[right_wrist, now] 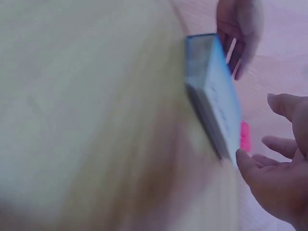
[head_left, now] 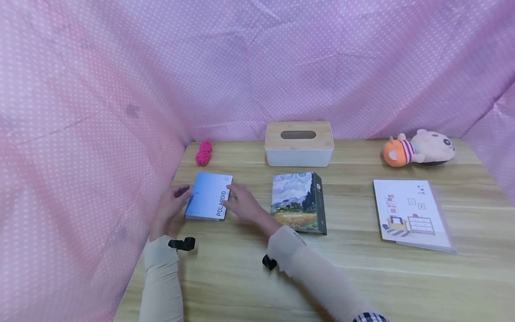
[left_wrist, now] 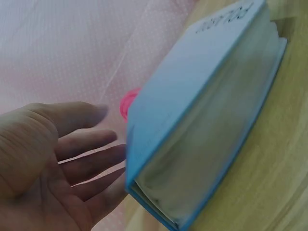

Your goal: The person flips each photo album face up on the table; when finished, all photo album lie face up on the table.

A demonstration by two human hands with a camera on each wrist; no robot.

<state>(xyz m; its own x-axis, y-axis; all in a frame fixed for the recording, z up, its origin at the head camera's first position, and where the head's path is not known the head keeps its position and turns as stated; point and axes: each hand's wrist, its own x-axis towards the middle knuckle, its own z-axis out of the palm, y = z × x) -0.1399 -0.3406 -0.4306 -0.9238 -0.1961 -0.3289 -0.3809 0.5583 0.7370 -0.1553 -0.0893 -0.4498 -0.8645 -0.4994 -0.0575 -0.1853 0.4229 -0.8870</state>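
A blue-and-white photo album (head_left: 207, 197) marked POLAROID lies on the table at the left, its thick block of pages (left_wrist: 216, 125) facing the left wrist camera. Along its left edge is my left hand (head_left: 170, 205), fingers loosely spread and thumb apart from them. My right hand (head_left: 245, 203) is at the album's right edge, with thumb and forefinger overlapping the white strip in the head view. In the right wrist view the right hand (right_wrist: 284, 159) has relaxed, parted fingers beside the album (right_wrist: 222, 98). Neither hand grips it.
Under my right forearm's reach lies a second photo album (head_left: 295, 201) with a painted landscape cover. A white illustrated album (head_left: 410, 214) rests at the right. Along the back are pink yarn (head_left: 204, 153), a wood-topped tissue box (head_left: 299, 145) and a plush toy (head_left: 418, 148). Pink dotted cloth hangs behind.
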